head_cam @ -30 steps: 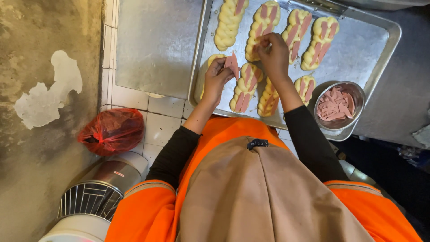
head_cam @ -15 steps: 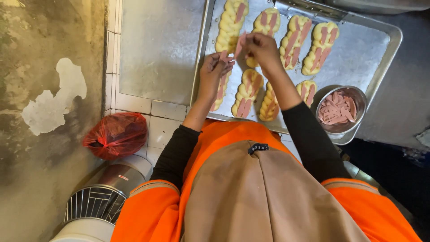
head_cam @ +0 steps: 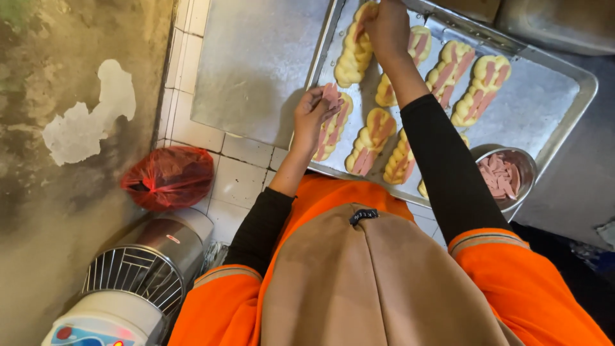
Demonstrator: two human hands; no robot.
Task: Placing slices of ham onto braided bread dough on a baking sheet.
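Steel counter carries the baking tray [head_cam: 551,83] of raw twisted buns. My left hand [head_cam: 312,115] pinches thin ham slices [head_cam: 331,95] over one bun [head_cam: 334,125]; they look soft and slippery, best held by the edges. My right hand [head_cam: 386,25] is closed on the far bun [head_cam: 354,48].

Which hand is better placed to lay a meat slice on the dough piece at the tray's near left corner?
Left. The left hand already holds pink meat slices right beside that dough piece, while the right hand is stretched to the tray's far row.
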